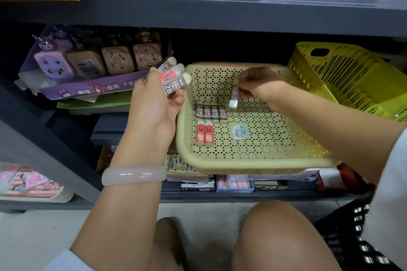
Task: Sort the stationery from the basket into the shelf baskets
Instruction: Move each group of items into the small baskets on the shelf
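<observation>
Left hand (154,103) up beside the beige basket (253,165), fingers curled round a fan of three erasers (175,77), two grey 2B ones and a red one between them. Right hand (257,82) reaches over the basket, fingertips pinching one blurred eraser (234,99), white end hanging down, just above the basket floor. On that floor, four grey erasers (211,113) lie side by side in a row, and two red erasers (204,133) lie touching just in front of them. A yellow-green basket (352,77) sits tilted to the right, on the same grey shelf (198,9). Pale bangle (133,175) on the left wrist.
</observation>
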Demonstrator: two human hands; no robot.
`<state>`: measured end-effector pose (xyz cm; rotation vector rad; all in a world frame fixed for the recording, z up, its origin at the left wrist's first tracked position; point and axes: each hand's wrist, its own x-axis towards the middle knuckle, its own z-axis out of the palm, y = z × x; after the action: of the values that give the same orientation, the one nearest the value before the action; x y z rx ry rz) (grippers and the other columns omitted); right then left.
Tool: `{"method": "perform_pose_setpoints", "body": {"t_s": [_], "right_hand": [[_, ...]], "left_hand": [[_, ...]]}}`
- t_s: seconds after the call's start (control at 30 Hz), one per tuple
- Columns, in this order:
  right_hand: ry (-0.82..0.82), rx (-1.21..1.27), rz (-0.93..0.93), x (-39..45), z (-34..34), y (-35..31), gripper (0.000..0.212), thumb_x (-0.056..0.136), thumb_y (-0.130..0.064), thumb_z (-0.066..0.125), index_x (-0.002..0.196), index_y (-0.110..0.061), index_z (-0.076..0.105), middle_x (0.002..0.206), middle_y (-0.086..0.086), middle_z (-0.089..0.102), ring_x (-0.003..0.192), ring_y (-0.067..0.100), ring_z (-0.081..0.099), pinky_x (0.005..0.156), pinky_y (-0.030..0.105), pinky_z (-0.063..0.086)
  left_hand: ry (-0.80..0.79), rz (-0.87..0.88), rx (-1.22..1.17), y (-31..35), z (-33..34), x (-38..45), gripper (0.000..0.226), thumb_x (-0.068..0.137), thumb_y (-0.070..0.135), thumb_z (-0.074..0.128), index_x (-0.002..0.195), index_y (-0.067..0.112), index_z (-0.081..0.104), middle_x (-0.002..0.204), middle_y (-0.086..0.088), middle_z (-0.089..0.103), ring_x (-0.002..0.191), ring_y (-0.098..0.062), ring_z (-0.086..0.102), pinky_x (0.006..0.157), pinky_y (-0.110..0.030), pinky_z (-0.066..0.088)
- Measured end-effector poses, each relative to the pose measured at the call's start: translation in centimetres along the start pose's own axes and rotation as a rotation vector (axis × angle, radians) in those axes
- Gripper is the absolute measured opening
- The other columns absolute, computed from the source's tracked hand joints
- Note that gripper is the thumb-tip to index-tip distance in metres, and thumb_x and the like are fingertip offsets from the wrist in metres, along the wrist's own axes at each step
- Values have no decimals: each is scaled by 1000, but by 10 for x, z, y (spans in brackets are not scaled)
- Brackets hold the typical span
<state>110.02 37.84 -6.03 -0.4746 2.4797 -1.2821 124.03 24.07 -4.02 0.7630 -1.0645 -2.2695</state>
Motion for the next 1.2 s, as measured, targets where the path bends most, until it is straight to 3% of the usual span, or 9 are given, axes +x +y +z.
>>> {"method": "perform_pose_setpoints", "body": {"t_s": [0.07,0.3,0.47,0.57,0.77,0.83,0.9,1.0,1.2], "right_hand": [[-80,-230,96,10,2,14,14,90,-23,58,81,-14,65,70,-1,64,60,8,58,70,19,51],[-234,-221,135,18,17,19,25,88,-23,60,106,-7,65,90,8,69,79,17,67,84,28,54],[-468,-744,-26,9,11,17,67,82,-56,55,139,-24,39,126,2,56,109,20,56,86,22,40],[-436,-852,-191,9,18,19,69,81,-50,61,138,-18,39,108,-1,53,92,15,47,64,18,36],[-395,-897,-222,3,16,13,73,82,-52,59,143,-21,32,114,5,56,90,12,51,75,16,35],[-261,-653,-316,-3,16,2,44,84,-48,58,124,-29,52,104,-2,59,84,7,55,72,15,42],[-145,-161,-355,-14,17,-17,9,87,-37,59,92,-29,61,94,-5,63,75,11,59,67,26,50],[-218,298,-320,-32,25,-40,7,89,-19,59,84,-14,58,74,2,62,60,8,58,63,21,53],[-244,470,-233,-44,34,-46,6,86,-8,62,82,-7,56,71,6,60,61,8,58,64,16,53]], "left_hand": [[-9,-8,10,-1,0,0,37,101,25,34,128,2,45,87,-8,63,39,-9,41,36,-16,33],[-6,-15,37,-3,0,3,37,100,26,36,127,2,46,98,-13,62,43,-10,42,37,-17,34],[-8,-23,44,-4,-1,5,37,100,26,36,127,3,47,99,-13,61,43,-10,43,37,-17,35],[-12,-24,48,-5,-1,4,36,100,26,36,126,3,48,97,-13,62,42,-10,44,37,-17,35],[-21,-1,83,-5,1,0,33,100,26,36,121,3,48,97,-14,63,44,-10,46,38,-17,37],[-25,25,109,-6,3,-1,26,100,25,36,110,5,50,96,-14,63,48,-11,47,39,-17,38],[-26,57,125,-6,5,-3,19,100,25,35,96,11,47,90,-12,64,50,-12,48,40,-18,39],[-25,82,140,-8,8,-4,18,100,25,34,97,11,45,86,-10,63,47,-12,48,39,-18,40],[-4,164,209,-11,8,-6,19,100,27,35,103,10,42,80,-8,62,42,-8,51,41,-18,44]]}}
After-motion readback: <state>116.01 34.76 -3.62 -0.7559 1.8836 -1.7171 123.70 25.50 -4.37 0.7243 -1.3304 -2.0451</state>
